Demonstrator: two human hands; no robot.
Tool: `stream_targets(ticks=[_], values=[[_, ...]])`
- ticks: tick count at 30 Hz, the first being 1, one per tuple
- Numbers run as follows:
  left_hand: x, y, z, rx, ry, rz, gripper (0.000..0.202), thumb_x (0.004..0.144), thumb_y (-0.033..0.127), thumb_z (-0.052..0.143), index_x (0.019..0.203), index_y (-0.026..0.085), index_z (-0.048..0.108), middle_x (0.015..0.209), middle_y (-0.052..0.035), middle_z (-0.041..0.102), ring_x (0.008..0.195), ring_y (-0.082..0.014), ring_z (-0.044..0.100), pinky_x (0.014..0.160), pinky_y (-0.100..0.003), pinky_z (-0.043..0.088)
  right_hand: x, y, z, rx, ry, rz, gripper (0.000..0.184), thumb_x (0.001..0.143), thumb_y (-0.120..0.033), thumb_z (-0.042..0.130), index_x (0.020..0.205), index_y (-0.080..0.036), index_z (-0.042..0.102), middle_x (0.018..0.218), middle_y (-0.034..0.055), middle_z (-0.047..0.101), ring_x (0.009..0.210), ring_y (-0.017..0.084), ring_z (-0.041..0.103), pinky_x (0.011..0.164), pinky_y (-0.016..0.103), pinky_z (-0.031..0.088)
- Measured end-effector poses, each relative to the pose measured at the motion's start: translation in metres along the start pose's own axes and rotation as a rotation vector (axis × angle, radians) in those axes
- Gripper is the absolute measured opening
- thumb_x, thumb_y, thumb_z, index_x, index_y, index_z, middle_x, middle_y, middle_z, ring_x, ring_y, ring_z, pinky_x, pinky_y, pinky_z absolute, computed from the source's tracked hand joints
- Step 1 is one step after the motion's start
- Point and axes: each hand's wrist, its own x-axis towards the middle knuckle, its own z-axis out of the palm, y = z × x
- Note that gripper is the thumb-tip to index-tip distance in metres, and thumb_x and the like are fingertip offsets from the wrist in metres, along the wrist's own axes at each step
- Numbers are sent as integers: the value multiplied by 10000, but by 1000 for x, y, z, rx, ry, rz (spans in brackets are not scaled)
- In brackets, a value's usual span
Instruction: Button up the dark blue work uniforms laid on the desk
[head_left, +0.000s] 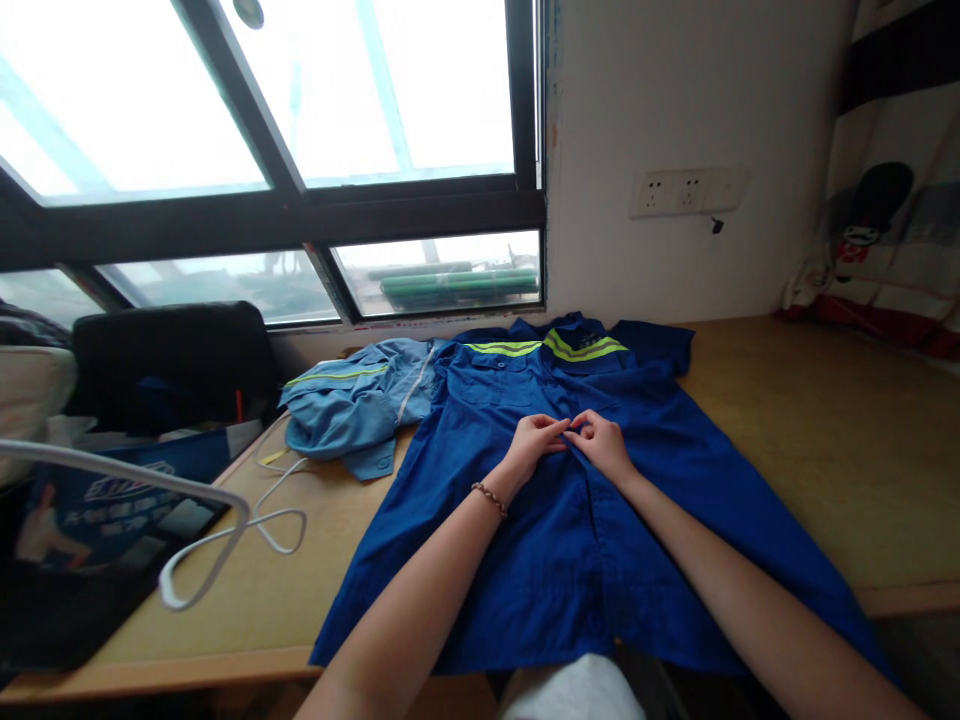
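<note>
A dark blue work shirt (517,540) with yellow-green reflective strips lies spread on the wooden table, its collar toward the window. My left hand (538,440) and my right hand (598,440) meet at the middle of its front. Both pinch the edge of the front opening, fingertips almost touching. Whatever small part sits between the fingertips is too small to make out. Below my hands the front gapes slightly along the opening. A beaded bracelet (490,499) circles my left wrist.
A light blue garment (352,410) lies crumpled left of the shirt. A white cable (247,520) loops over the table (262,620) at the left. Beyond the table's left side are a black chair (176,350) and a printed bag (120,510). Wall sockets (688,192) are at the back right, near a curtain (885,200).
</note>
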Motion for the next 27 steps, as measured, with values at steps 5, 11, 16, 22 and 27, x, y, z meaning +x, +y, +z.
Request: stream_targets(ticks=[5, 11, 16, 22, 27], values=[[1, -2, -1, -62, 86, -38, 128, 649, 66, 611, 672, 117, 496, 543, 6, 521, 476, -83, 540, 507, -208, 484, -2, -3, 2, -3, -42, 0, 188, 665, -307, 599, 781, -179, 521, 439, -67, 470, 418, 89, 432, 470, 201, 307], [0, -1, -2, -127, 103, -41, 234, 604, -3, 602, 731, 134, 460, 581, 12, 510, 508, -87, 545, 556, -235, 490, 2, 5, 2, 236, -179, 165, 305, 622, -323, 628, 832, -178, 462, 413, -88, 443, 384, 89, 412, 427, 195, 299], [1, -2, -2, -145, 118, -16, 335, 550, -19, 617, 771, 153, 433, 627, 20, 504, 531, -85, 543, 535, -213, 470, 4, 2, 1, 420, -251, 240, 377, 571, -300, 662, 860, -174, 455, 411, -109, 397, 370, 68, 353, 391, 178, 245], [-1, -1, -2, -145, 62, 15, 374, 534, 1, 596, 810, 176, 414, 592, 55, 457, 498, -68, 510, 511, -193, 439, 2, -8, -8, 444, -190, 134, 298, 629, -284, 604, 901, -163, 613, 537, -58, 442, 431, 49, 330, 405, 184, 235], [0, -3, -2, -121, 42, 39, 384, 511, 9, 583, 808, 183, 412, 575, 67, 436, 498, -67, 500, 506, -184, 423, 2, -8, -8, 465, -194, 233, 334, 674, -317, 522, 923, -143, 660, 439, -54, 400, 386, 57, 294, 377, 196, 219]])
